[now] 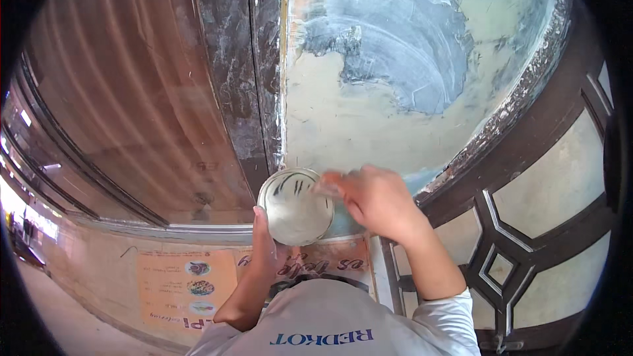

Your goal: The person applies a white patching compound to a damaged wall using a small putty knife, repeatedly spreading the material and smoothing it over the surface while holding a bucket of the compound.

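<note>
My left hand grips a round whitish tub from its left and under side, the thumb along the rim. Dark streaks mark the pale inside of the tub. Closed round the orange handle of a scraper-like tool, my right hand is at the tub's right rim. Motion smears the tool, and its blade shows only as a greyish blur over the tub. Ahead stands a pale wall with a large grey-blue smeared patch of filler.
A dark worn wooden post and a brown glass pane with curtain stand at left. On the right is a dark-framed panelled door. Orange printed posters hang on the surface low behind my arms.
</note>
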